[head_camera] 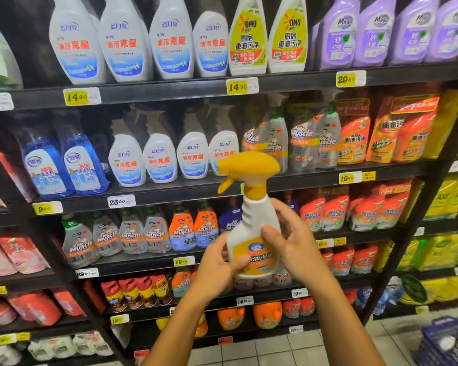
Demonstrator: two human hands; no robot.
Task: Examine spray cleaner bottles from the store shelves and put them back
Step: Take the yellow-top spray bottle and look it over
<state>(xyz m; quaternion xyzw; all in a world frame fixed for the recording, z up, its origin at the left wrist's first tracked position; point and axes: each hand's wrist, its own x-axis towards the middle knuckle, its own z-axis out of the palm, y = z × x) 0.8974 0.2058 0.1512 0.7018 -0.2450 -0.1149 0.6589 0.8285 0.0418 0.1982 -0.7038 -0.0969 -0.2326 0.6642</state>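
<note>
A white spray cleaner bottle [251, 223] with a yellow trigger head and a yellow label stands upright in front of the shelves, nozzle pointing left. My left hand [217, 270] grips its lower left side, thumb across the label. My right hand [291, 241] wraps around its right side, thumb pressed on the front above the label. The bottle's base is partly hidden by my fingers.
Black store shelves [169, 88] hold rows of cleaner bottles: white ones [122, 40] and purple ones [365, 35] on top, Mr Muscle sprays [304, 138] and orange refill pouches [354, 138] below. A blue shopping basket [447, 342] sits on the tiled floor at lower right.
</note>
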